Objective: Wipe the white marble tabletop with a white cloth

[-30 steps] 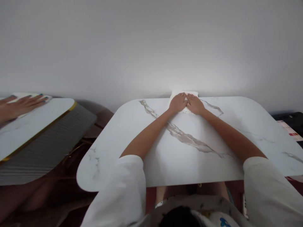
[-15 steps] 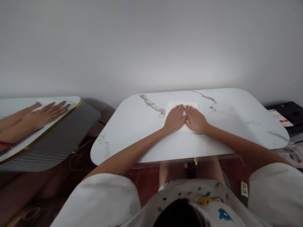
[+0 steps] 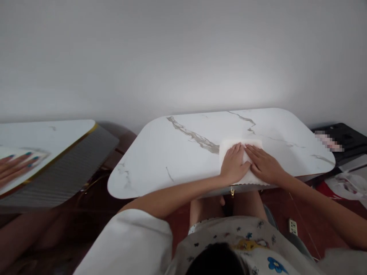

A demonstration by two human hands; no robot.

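Observation:
Both palms lie flat on a white cloth or paper towel [image 3: 254, 143], at the front edge of a white marble-patterned table [image 3: 149, 152]. My left hand [image 3: 233, 165] presses on its left half, fingers stretched toward the wall. Beside it, my right hand [image 3: 265, 165] rests on the right half, with its fingers slanting in to the left. The thumb of the left hand meets the right hand's fingers. Part of the towel's near edge reaches the table's edge. Neither hand grasps anything.
At the left, another person's hand [image 3: 17, 168] lies on a similar table [image 3: 69, 133]. A black object [image 3: 351, 135] stands beyond my table's right end, near a plastic bag [image 3: 348, 183]. On the floor is a power strip [image 3: 293, 226]. A grey wall [image 3: 183, 57] rises behind.
My two hands and the towel have slid from the middle of the table toward me and to the right. The other person's hand has moved left and nearer.

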